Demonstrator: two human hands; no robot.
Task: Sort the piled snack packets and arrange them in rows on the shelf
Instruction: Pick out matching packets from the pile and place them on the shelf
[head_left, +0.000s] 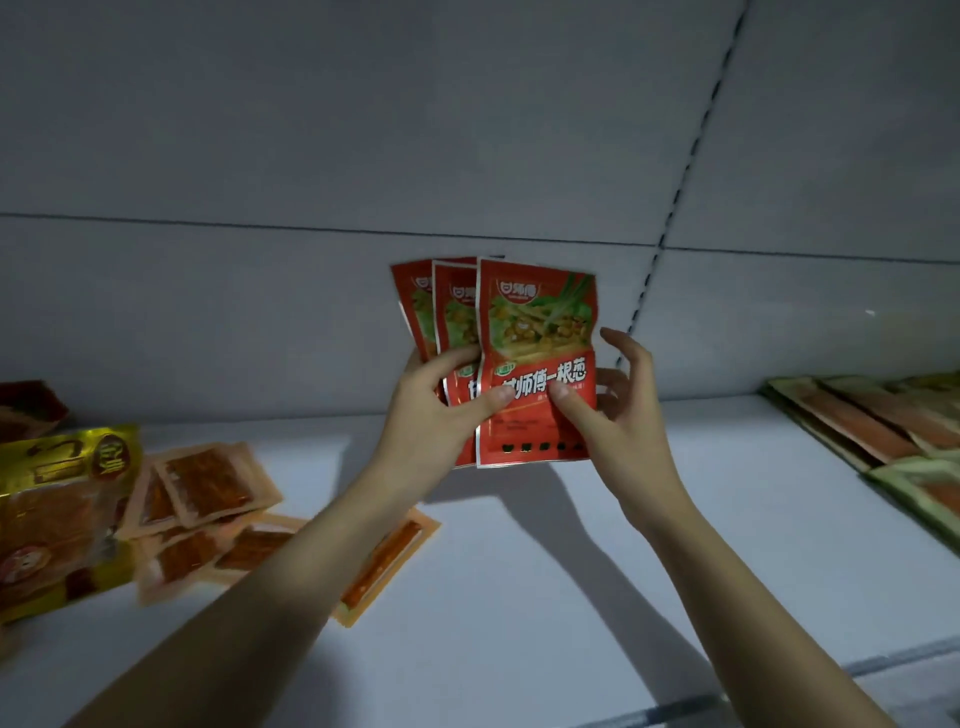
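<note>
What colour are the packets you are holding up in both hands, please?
Red, with a green-and-yellow food picture on the fanned packets; the head view shows this.

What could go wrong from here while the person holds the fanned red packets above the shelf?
The red packets are fanned, pinched only by the left hand and the right hand's thumb, so a rear one might slip out. If dropped, they could fall among the orange packets piled loosely under the left arm, mixing the kinds. The dim light may make rows on the shelf harder to line up.
</note>
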